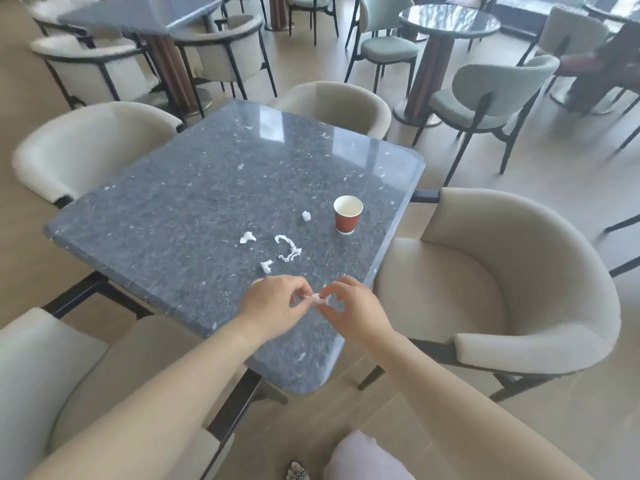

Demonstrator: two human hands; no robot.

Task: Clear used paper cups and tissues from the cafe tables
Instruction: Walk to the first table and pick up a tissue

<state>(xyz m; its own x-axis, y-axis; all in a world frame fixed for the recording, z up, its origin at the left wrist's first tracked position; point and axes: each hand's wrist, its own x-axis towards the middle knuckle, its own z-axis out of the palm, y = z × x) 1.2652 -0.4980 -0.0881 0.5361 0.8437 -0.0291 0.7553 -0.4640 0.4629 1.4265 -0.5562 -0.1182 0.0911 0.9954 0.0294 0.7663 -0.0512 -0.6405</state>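
Our fingertips pinch one small crumpled white tissue wad (317,298) from both sides: the left hand (273,304) and the right hand (355,311) each curl fingers onto it, above the near right part of the grey speckled stone table (173,220). Just beyond them lie four loose white tissue scraps (287,248), the largest a twisted strip curled into an open loop. Farther right stands one red paper cup (348,216), upright, long axis vertical, white mouth up. Four cream padded armchairs (502,282) ring the table.
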